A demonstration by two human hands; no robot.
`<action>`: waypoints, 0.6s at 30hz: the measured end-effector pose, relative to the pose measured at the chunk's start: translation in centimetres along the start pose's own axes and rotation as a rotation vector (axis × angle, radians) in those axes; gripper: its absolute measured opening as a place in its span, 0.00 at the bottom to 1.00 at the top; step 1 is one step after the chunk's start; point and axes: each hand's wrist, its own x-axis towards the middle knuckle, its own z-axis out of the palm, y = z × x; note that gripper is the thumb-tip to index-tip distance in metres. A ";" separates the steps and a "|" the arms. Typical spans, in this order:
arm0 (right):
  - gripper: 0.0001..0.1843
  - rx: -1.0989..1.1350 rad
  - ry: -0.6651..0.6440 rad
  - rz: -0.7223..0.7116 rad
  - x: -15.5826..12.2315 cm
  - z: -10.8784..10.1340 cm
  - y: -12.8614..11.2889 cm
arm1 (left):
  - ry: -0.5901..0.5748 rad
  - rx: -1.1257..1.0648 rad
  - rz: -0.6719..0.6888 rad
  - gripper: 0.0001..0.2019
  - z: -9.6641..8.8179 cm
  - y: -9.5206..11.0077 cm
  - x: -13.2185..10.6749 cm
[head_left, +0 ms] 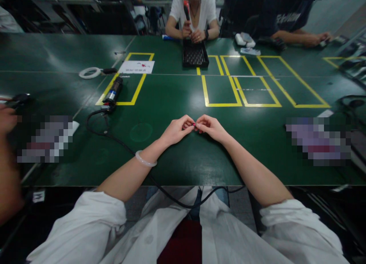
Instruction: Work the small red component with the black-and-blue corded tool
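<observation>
My left hand (177, 130) and my right hand (211, 127) rest on the green table (177, 161), fingertips meeting at the middle. Between the fingertips sits a tiny dark-red thing (195, 125), too small to identify. It is pinched from both sides. A pale bangle (145, 160) circles my left wrist. Both white sleeves are pushed up to the elbows.
A black electric screwdriver (113, 92) with a cable (114, 136) lies left of my hands inside yellow tape marks. A white tape ring (89, 72) and a paper card (136, 67) lie beyond. A black tray (195, 55) stands before a person opposite holding a red-tipped tool. Another person's arm is at far left.
</observation>
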 end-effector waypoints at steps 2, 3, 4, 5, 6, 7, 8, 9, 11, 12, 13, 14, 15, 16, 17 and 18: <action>0.17 0.004 -0.003 0.007 0.0 0.0 -0.1 | -0.001 -0.007 -0.013 0.11 0.0 0.0 0.0; 0.17 0.003 -0.003 0.011 0.0 0.0 0.0 | -0.009 -0.016 -0.014 0.11 0.0 0.0 0.0; 0.17 0.003 -0.003 0.015 0.0 -0.1 0.0 | -0.016 -0.026 -0.011 0.12 0.0 0.0 0.0; 0.17 0.002 -0.003 0.019 0.0 -0.1 0.1 | -0.025 -0.034 -0.005 0.12 0.0 0.0 0.0; 0.18 0.003 -0.003 0.023 0.0 -0.1 0.1 | -0.030 -0.037 0.002 0.13 0.1 0.0 0.0; 0.18 0.003 -0.003 0.027 0.0 -0.1 0.1 | -0.034 -0.036 0.007 0.13 0.1 0.0 0.0; 0.18 0.005 -0.003 0.031 0.0 -0.2 0.2 | -0.035 -0.030 0.011 0.13 0.1 0.0 0.0; 0.19 0.007 -0.003 0.035 0.0 -0.2 0.2 | -0.033 -0.022 0.012 0.12 0.2 0.0 0.0; 0.19 0.010 -0.007 0.041 0.0 -0.2 0.1 | -0.026 -0.009 0.009 0.10 0.2 0.0 0.0; 0.19 0.013 -0.009 0.042 0.0 -0.2 0.1 | -0.021 -0.005 0.008 0.10 0.2 -0.1 0.0; 0.19 0.017 -0.010 0.042 0.0 -0.2 0.1 | -0.017 -0.005 0.006 0.10 0.2 -0.1 0.0; 0.19 0.021 -0.009 0.039 0.0 -0.2 0.2 | -0.014 -0.005 0.006 0.10 0.1 -0.1 0.0; 0.19 0.024 -0.005 0.032 0.0 -0.2 0.2 | -0.008 -0.004 0.005 0.10 0.1 -0.1 0.0; 0.20 0.023 0.001 0.020 0.0 -0.2 0.3 | -0.002 -0.002 0.005 0.10 0.1 -0.2 0.0; 0.20 0.017 0.007 0.005 0.1 -0.2 0.4 | 0.007 0.002 0.003 0.10 0.0 -0.1 0.1; 0.21 0.006 0.011 -0.013 0.1 -0.2 0.6 | 0.016 0.008 -0.001 0.10 0.0 -0.1 0.1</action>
